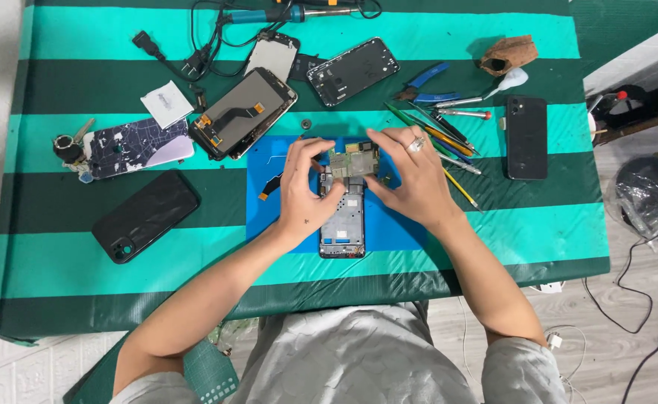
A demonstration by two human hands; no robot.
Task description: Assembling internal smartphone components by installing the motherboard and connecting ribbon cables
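Observation:
An opened phone frame (342, 228) lies on a blue mat (396, 228) in the middle of the table. A green circuit board (353, 161) sits at the frame's top end. My left hand (304, 187) pinches the board's left edge with thumb and fingers. Over the board's right side curls my right hand (412, 176), which wears a ring and grips that side. An orange flex cable (269, 185) lies on the mat to the left.
Green striped cloth (82, 254) covers the table. Left: black phone case (145, 215), patterned back cover (138, 146), screen assembly (243, 114). Back: phone frame (353, 71), soldering iron (269, 15). Right: tweezers and screwdrivers (448, 135), black phone (527, 137).

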